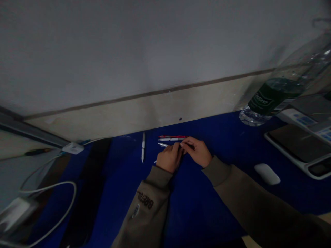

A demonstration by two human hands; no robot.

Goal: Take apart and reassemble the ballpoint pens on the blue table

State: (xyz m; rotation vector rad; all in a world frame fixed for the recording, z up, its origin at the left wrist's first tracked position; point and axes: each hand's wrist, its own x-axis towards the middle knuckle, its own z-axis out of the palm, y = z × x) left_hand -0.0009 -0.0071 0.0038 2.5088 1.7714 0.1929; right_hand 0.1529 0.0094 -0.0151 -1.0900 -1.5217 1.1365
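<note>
My left hand (pixel 169 158) and my right hand (pixel 197 150) meet over the blue table top, fingers bent and close together. Whatever lies between the fingertips is hidden or too small to name. Just beyond them a red pen (pixel 172 136) and a white pen (pixel 168 139) lie side by side. A silvery pen (pixel 162 144) pokes out past my left knuckles, partly covered. Below it, a small white tip (pixel 155 161) shows beside my left hand. Farther left, a white and grey pen (pixel 143 148) lies alone, pointing toward the wall.
A large water bottle (pixel 271 96) with a green label stands at right. Near it are a scale-like device (pixel 292 143) and a white mouse (pixel 267 173). At left are a black strip (pixel 89 193), a white cable (pixel 73 196) and a white adapter (pixel 73 148). The wall (pixel 144 113) borders the table's back.
</note>
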